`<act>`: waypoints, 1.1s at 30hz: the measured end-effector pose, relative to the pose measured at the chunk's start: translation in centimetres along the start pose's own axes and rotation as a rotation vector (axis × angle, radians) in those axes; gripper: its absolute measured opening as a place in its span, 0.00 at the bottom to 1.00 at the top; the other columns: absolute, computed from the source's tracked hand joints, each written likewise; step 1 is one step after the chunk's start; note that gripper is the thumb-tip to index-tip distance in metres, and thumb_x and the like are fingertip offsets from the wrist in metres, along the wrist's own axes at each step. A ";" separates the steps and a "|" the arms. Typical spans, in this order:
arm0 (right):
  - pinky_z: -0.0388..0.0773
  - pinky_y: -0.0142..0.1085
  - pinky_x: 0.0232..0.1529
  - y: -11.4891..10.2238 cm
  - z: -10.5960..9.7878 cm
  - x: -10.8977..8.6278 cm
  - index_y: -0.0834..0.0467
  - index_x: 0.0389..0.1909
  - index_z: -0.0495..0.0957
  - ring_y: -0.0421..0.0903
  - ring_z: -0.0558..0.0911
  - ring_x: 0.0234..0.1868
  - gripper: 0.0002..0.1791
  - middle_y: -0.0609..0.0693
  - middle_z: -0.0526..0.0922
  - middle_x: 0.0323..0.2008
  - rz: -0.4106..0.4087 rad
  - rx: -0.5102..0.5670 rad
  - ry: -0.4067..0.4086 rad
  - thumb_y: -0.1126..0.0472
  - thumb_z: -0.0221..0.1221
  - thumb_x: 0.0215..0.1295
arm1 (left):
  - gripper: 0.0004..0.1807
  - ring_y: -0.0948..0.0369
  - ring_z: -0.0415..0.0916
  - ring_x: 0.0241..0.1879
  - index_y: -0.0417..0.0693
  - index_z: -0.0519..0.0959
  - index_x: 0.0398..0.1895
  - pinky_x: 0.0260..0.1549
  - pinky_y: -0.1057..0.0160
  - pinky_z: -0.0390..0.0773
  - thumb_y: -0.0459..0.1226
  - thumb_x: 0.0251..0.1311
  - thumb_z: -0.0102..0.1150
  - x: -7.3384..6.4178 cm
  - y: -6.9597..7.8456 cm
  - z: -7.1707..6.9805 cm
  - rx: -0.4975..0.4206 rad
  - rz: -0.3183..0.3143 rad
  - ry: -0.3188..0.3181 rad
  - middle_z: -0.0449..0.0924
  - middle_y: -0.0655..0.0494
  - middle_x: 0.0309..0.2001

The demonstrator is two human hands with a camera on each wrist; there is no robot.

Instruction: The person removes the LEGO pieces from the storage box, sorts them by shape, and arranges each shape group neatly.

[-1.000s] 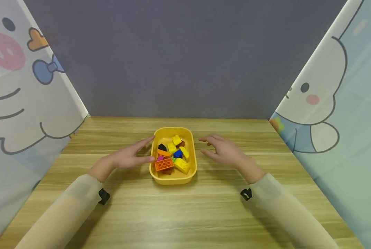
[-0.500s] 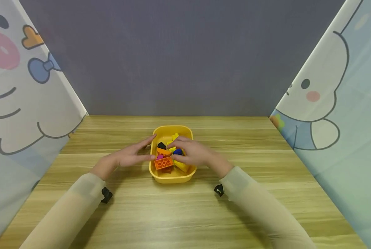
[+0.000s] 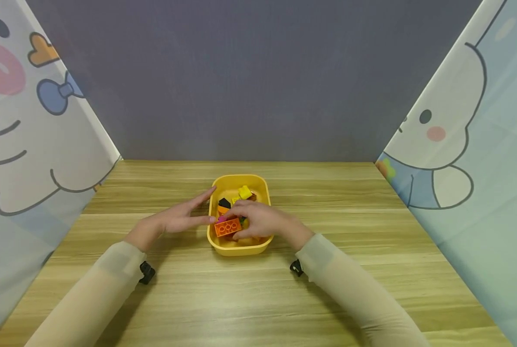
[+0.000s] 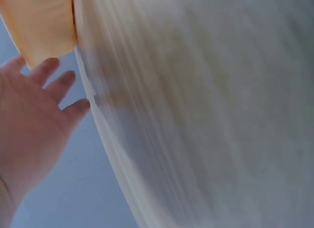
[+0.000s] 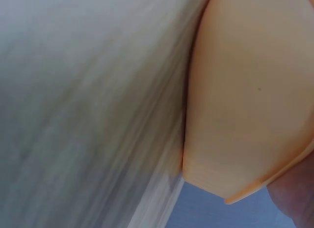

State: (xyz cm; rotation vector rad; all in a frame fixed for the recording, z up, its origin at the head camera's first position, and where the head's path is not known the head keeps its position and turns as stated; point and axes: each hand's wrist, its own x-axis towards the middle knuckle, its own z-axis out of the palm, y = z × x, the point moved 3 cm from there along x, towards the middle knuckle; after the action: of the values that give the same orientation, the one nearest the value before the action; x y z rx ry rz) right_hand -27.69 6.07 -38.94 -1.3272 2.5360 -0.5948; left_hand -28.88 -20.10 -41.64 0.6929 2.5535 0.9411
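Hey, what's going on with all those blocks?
Someone's left hand is spread at the left side of a yellow tub of toy blocks on a wooden table. The right hand is down in the tub, fingertips by an orange block, but I can't tell if it's gripping it. Every block showing sits in the tub.

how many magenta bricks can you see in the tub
1: magenta plastic brick, at the left inside the yellow plastic tub, beside the orange rectangular plastic brick. More may hide under the right hand.

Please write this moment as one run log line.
left hand: fingers spread at left rim of yellow tray | right hand: in tray at orange block, grip unclear | black block: in tray
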 end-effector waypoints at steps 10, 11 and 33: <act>0.77 0.43 0.76 0.0 0.3 0.1 0.49 0.69 0.82 0.44 0.82 0.68 0.25 0.45 0.86 0.65 0.034 -0.028 0.001 0.54 0.72 0.73 | 0.55 0.36 0.33 0.90 0.63 0.38 0.93 0.79 0.19 0.45 0.60 0.76 0.61 0.2 0.3 0.0 -0.017 0.059 0.014 0.25 0.51 0.92; 0.78 0.43 0.75 0.0 0.2 0.2 0.49 0.68 0.82 0.44 0.82 0.67 0.24 0.44 0.86 0.64 0.044 -0.016 0.001 0.54 0.72 0.73 | 0.55 0.36 0.32 0.90 0.61 0.39 0.93 0.80 0.19 0.45 0.60 0.76 0.61 0.3 0.3 0.0 -0.009 0.068 0.020 0.25 0.51 0.92; 0.85 0.53 0.57 2.2 -3.4 -3.4 0.56 0.62 0.83 0.50 0.85 0.55 0.22 0.53 0.89 0.53 0.078 0.401 0.334 0.60 0.69 0.68 | 0.61 0.39 0.33 0.91 0.60 0.39 0.93 0.82 0.23 0.45 0.62 0.70 0.68 0.3 0.7 -0.1 0.039 0.073 0.038 0.28 0.54 0.93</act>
State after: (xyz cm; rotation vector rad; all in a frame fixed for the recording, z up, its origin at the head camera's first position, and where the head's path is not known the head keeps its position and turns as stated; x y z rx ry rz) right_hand -28.61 10.85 -36.82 -1.0518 2.5061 -1.3206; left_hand -28.90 -19.51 -41.17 0.7914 2.6019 0.9385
